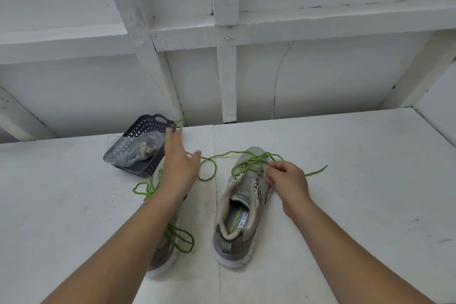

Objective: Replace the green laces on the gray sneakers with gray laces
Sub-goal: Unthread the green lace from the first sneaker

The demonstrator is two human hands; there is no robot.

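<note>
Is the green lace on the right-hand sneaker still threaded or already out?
Mostly out: the green lace lies loose over the right sneaker's toe; upper eyelets look bare.

Bright, even, soft daylight with faint shadows and no glare. Wide-angle lens bends the white wall beams point(225, 39) toward the edges. Overall slightly soft, mildly blurred.
</note>
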